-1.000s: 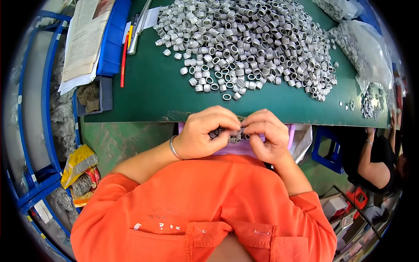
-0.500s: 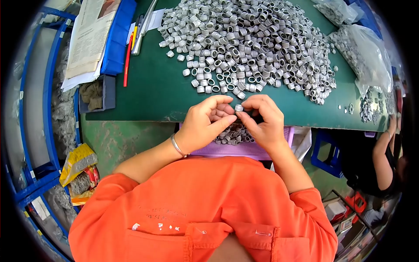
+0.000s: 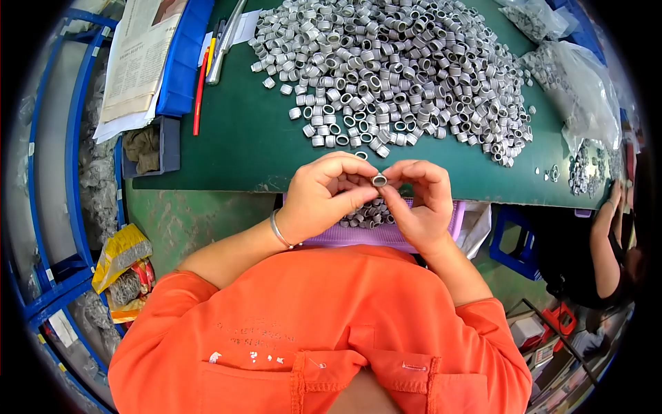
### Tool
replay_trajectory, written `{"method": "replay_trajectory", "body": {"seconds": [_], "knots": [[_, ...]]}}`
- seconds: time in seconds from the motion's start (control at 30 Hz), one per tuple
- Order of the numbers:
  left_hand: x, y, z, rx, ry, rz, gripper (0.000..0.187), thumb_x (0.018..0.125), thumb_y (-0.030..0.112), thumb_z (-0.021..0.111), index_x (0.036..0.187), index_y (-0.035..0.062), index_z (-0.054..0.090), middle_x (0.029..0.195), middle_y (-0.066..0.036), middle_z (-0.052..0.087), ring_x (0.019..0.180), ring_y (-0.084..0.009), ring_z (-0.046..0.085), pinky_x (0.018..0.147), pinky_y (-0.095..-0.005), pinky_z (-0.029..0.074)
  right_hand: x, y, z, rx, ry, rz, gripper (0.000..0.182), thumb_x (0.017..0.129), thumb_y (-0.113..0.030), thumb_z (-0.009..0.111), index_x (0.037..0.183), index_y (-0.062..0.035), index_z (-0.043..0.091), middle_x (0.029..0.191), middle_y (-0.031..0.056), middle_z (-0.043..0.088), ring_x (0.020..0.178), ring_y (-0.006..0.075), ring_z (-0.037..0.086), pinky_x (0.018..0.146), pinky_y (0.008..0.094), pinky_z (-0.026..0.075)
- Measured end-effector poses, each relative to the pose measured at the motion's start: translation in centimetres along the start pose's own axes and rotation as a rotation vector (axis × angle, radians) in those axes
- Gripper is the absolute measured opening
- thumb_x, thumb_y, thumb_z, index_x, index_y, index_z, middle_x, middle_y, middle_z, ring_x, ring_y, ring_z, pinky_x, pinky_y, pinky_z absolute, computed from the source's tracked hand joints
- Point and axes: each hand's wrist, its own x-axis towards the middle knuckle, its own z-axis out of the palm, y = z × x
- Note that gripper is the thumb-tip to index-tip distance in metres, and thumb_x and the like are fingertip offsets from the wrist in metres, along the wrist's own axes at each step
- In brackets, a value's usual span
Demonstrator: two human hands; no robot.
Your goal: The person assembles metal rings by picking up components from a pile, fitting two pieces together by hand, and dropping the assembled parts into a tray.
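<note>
A small grey metal ring (image 3: 378,181) sits between my two hands at the table's front edge, its oval opening facing up. My right hand (image 3: 420,196) pinches it from the right with thumb and finger. My left hand (image 3: 327,188), with a bracelet at the wrist, touches its left side with closed fingertips. Just beyond my left fingers one loose ring (image 3: 361,155) lies on the green table. A large pile of similar rings (image 3: 393,69) covers the table's middle. Below my hands, more rings (image 3: 365,215) lie in a purple basket (image 3: 407,238).
On the left are a blue bin (image 3: 185,62) with newspaper, pens (image 3: 201,90), a grey box with cloth (image 3: 170,148) and blue shelving (image 3: 77,138). Plastic bags of parts (image 3: 579,90) stand on the right, near another person's arm (image 3: 604,252) and a blue stool (image 3: 514,248).
The ring between my hands has tipped so its opening shows, and has moved slightly down. My left fingers have closed in on it. A loose ring now shows beyond my left hand.
</note>
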Motion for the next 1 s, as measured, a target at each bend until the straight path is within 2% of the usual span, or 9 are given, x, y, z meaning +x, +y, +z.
{"method": "replay_trajectory", "body": {"seconds": [0.2, 0.3, 0.37, 0.5, 0.57, 0.77, 0.83, 0.9, 1.0], "knots": [[-0.2, -0.7, -0.4, 0.223, 0.045, 0.086, 0.018, 0.082, -0.007, 0.064, 0.100, -0.0031, 0.059, 0.100, -0.008, 0.062, 0.090, -0.0138, 0.063, 0.080, -0.0283, 0.053, 1.4, -1.8, -0.4, -0.084, -0.148, 0.077, 0.028, 0.074, 0.003, 0.072, 0.099, -0.0004, 0.060, 0.093, 0.0104, 0.061, 0.076, 0.0161, 0.060, 0.064, 0.0256, 0.050], [0.4, 0.3, -0.8, 0.607, 0.015, 0.501, 0.017, 0.077, -0.002, 0.071, 0.092, 0.0000, 0.063, 0.098, -0.013, 0.063, 0.083, -0.0184, 0.065, 0.074, -0.0278, 0.053, 2.1, -1.6, -0.2, -0.227, -0.167, 0.054, 0.018, 0.077, 0.001, 0.071, 0.093, -0.0008, 0.064, 0.089, 0.0104, 0.062, 0.074, 0.0180, 0.060, 0.061, 0.0271, 0.049], [0.5, 0.5, -0.7, 0.672, 0.089, 0.549, 0.019, 0.074, 0.001, 0.075, 0.089, 0.0006, 0.064, 0.096, -0.014, 0.062, 0.080, -0.0206, 0.065, 0.071, -0.0269, 0.054, 3.1, -1.9, -0.3, -0.239, -0.220, 0.043, 0.012, 0.076, 0.002, 0.071, 0.086, 0.0001, 0.065, 0.085, 0.0095, 0.063, 0.071, 0.0179, 0.062, 0.060, 0.0267, 0.050], [-0.1, -1.1, -0.9, 0.356, 0.171, 0.381, 0.028, 0.076, -0.005, 0.072, 0.100, -0.0030, 0.059, 0.101, -0.011, 0.057, 0.082, -0.0152, 0.065, 0.069, -0.0258, 0.056, 3.9, -1.8, 0.4, 0.015, -0.194, 0.341, 0.011, 0.076, 0.002, 0.072, 0.085, 0.0020, 0.065, 0.088, 0.0083, 0.064, 0.072, 0.0115, 0.062, 0.061, 0.0235, 0.052], [-0.3, -1.3, -1.0, 0.325, 0.197, 0.380, 0.026, 0.077, -0.006, 0.071, 0.099, -0.0044, 0.059, 0.100, -0.010, 0.057, 0.082, -0.0143, 0.065, 0.069, -0.0255, 0.056, 5.2, -1.9, 0.6, -0.119, -0.337, 0.259, 0.012, 0.078, 0.000, 0.070, 0.090, 0.0008, 0.067, 0.087, 0.0077, 0.063, 0.071, 0.0113, 0.062, 0.061, 0.0224, 0.051], [-0.4, -2.0, -2.1, 0.401, 0.259, 0.459, 0.024, 0.078, -0.007, 0.069, 0.098, -0.0042, 0.058, 0.094, -0.011, 0.061, 0.077, -0.0147, 0.066, 0.067, -0.0244, 0.055, 9.8, -1.1, 0.5, -0.137, -0.768, 0.583, 0.010, 0.080, -0.007, 0.068, 0.088, -0.0010, 0.066, 0.075, 0.0033, 0.066, 0.066, 0.0087, 0.060, 0.060, 0.0233, 0.050], [-0.3, -2.4, -2.4, 0.330, 0.276, 0.446, 0.023, 0.079, -0.007, 0.067, 0.099, -0.0044, 0.057, 0.094, -0.012, 0.061, 0.077, -0.0153, 0.067, 0.067, -0.0244, 0.055, 13.7, -2.5, 1.0, -0.009, -0.584, 0.890, 0.007, 0.080, -0.003, 0.067, 0.087, -0.0018, 0.066, 0.078, 0.0025, 0.066, 0.070, 0.0086, 0.061, 0.061, 0.0232, 0.051], [-0.3, -2.9, -2.5, 0.315, 0.291, 0.436, 0.021, 0.081, -0.010, 0.063, 0.101, -0.0047, 0.056, 0.093, -0.013, 0.061, 0.076, -0.0162, 0.067, 0.066, -0.0244, 0.055, 17.9, -1.6, 0.6, -0.137, -0.380, 0.748, 0.010, 0.081, -0.011, 0.062, 0.083, -0.0029, 0.067, 0.076, 0.0037, 0.066, 0.061, 0.0083, 0.058, 0.049, 0.0218, 0.044], [-0.4, -2.6, -2.6, 0.340, 0.271, 0.453, 0.020, 0.082, -0.010, 0.060, 0.101, -0.0049, 0.055, 0.092, -0.014, 0.061, 0.077, -0.0171, 0.068, 0.065, -0.0247, 0.055, 25.0, 0.6, -0.2, 0.051, -0.098, 0.567, 0.011, 0.082, -0.007, 0.057, 0.089, 0.0005, 0.061, 0.071, 0.0059, 0.062, 0.057, 0.0113, 0.055, 0.050, 0.0234, 0.045]]}}
